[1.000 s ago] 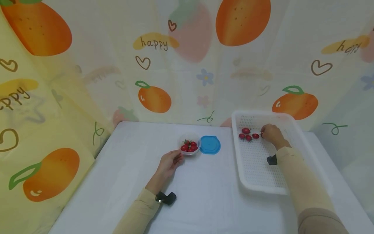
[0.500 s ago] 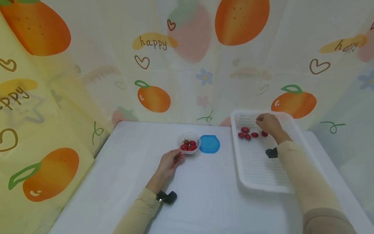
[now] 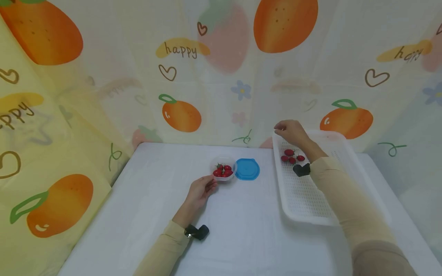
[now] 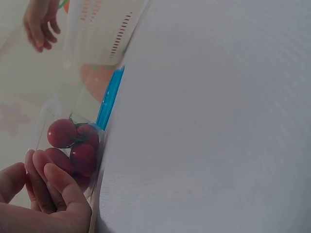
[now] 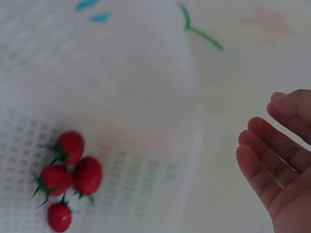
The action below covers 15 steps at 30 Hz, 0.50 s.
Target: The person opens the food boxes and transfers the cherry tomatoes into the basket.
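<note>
My left hand (image 3: 200, 191) holds the near left rim of a small clear plastic container (image 3: 223, 160), thumb and fingertips at its edge. Several red cherry tomatoes (image 4: 61, 133) with green stems lie inside it. Its likely match, a flat blue lid (image 3: 247, 169), lies just right of the container. My right hand (image 3: 291, 132) is raised over the far left corner of a white perforated basket (image 3: 304, 199). In the right wrist view its fingers (image 5: 255, 155) are loosely bent, thumb apart, with nothing between them. Several more cherry tomatoes (image 5: 87, 175) sit clustered in the basket below it.
A white cloth (image 3: 145, 199) covers the table. Behind it hangs a fruit-print curtain (image 3: 214, 96), close to the basket's far side. The basket's raised walls stand between its tomatoes and the lid.
My right hand has risen from a cherry tomato at the right of the cluster and swung left to the basket's far left corner. The left hand and container have stayed put.
</note>
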Motion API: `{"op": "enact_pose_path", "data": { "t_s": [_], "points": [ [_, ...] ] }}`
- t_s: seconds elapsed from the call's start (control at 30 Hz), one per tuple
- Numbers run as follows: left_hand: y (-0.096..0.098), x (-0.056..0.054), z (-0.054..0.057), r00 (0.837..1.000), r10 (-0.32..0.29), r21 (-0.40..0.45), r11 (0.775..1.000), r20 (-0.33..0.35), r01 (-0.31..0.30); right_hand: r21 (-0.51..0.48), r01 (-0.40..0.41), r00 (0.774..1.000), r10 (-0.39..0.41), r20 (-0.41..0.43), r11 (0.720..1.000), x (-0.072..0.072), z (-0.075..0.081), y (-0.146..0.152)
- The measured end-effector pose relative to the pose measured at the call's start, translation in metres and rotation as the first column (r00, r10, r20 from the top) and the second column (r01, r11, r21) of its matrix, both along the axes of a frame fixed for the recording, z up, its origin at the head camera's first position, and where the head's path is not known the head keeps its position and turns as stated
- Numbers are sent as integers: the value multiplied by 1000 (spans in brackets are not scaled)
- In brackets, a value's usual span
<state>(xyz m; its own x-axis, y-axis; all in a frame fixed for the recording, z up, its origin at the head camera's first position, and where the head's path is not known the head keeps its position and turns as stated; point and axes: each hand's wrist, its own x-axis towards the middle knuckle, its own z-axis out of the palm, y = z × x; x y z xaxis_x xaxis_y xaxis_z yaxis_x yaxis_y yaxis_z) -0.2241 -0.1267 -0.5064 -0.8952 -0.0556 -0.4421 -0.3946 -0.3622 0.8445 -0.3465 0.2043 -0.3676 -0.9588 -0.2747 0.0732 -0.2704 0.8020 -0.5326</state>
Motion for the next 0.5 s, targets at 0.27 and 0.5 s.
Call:
{"op": "enact_pose_path", "data": {
  "t_s": [0.27, 0.5],
  "points": [
    [-1, -1, 2, 1000, -9, -4, 1000, 3, 9, 20, -116, 990, 114, 89, 993, 8, 14, -59],
    [-2, 0, 1, 1000, -8, 4, 1000, 0, 8, 85, -264, 961, 255, 108, 961, 21, 4, -104]
  ]
}}
